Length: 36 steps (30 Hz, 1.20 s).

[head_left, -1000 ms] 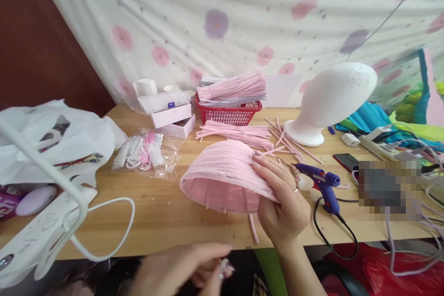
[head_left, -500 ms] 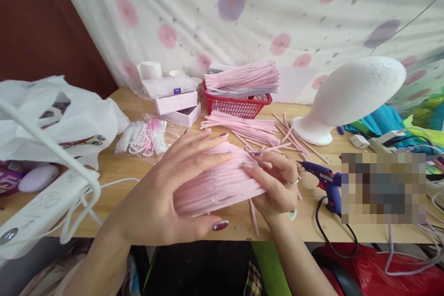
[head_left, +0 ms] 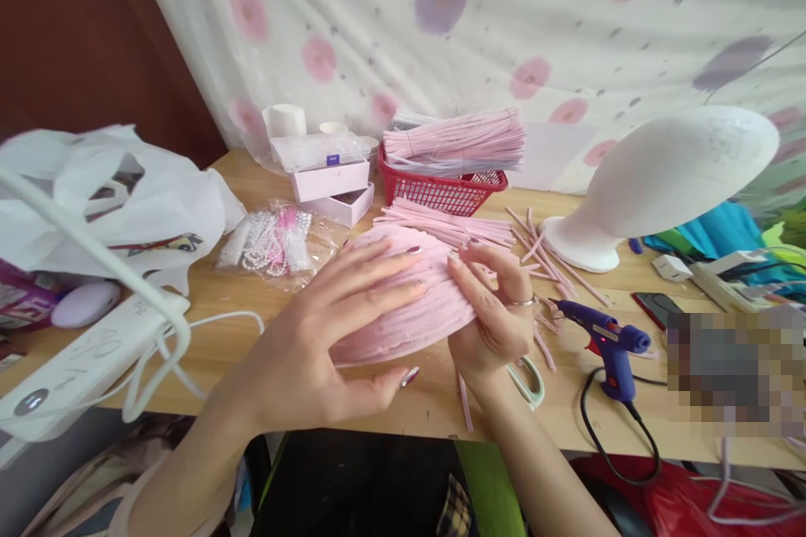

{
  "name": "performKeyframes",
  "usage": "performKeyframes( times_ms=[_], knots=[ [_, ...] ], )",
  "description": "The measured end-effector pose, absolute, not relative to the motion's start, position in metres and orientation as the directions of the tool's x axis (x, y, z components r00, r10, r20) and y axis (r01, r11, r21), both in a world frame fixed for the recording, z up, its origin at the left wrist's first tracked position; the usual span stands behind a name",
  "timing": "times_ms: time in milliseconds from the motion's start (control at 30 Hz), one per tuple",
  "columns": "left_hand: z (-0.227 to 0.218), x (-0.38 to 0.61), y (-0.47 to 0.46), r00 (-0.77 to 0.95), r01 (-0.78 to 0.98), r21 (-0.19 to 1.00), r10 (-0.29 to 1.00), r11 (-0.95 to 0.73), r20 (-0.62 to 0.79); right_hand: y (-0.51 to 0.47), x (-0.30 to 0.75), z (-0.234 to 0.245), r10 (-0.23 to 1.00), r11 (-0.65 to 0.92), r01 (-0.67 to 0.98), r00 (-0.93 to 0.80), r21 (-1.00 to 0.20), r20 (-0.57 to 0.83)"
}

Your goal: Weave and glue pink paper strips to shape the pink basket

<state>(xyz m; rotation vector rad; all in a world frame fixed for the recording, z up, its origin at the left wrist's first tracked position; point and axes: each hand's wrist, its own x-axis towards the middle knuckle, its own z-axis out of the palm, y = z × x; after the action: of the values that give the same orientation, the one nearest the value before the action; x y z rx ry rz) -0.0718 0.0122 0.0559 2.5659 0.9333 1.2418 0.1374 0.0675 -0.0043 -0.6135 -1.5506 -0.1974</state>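
Between my hands is a pink, ribbed dome that looks built from rows of fuzzy pipe cleaners, tilted above the table. My left hand rests over its left side, fingers spread across the top and thumb underneath. At the right end, my right hand pinches the dome's edge between thumb and fingers; the dome's inside is hidden. Loose pink pipe cleaners lie just behind it. Scissors with a pale green handle lie partly behind my right wrist.
A blue glue gun with a black cord stands at the right. Behind are a white foam head and a red basket of pipe-cleaner bundles. Bagged pearl beads, a white power strip and a plastic bag lie left.
The dome has turned and lifted slightly in my hands, showing more of its far top. My right hand has shifted left a little, uncovering the scissors' handle. The camera view has moved slightly.
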Motion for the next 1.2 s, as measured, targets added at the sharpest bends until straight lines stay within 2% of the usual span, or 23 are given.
performKeyframes(
  times_ms=[600, 1033, 1200],
  knots=[
    [0.055, -0.057, 0.012, 0.438, 0.53, 0.311, 0.569, -0.789, 0.696, 0.061, 0.148, -0.001, 0.344, 0.81, 0.499, 0.021, -0.308, 0.939],
    [0.063, -0.062, 0.013, 0.507, 0.532, 0.384, 0.647, -0.755, 0.57, 0.063, 0.151, -0.005, 0.398, 0.806, 0.473, 0.013, -0.356, 0.917],
    [0.062, -0.063, 0.014, 0.497, 0.54, 0.421, 0.68, -0.729, 0.539, 0.066, 0.153, -0.003, 0.429, 0.799, 0.485, -0.044, -0.356, 0.902]
  ],
)
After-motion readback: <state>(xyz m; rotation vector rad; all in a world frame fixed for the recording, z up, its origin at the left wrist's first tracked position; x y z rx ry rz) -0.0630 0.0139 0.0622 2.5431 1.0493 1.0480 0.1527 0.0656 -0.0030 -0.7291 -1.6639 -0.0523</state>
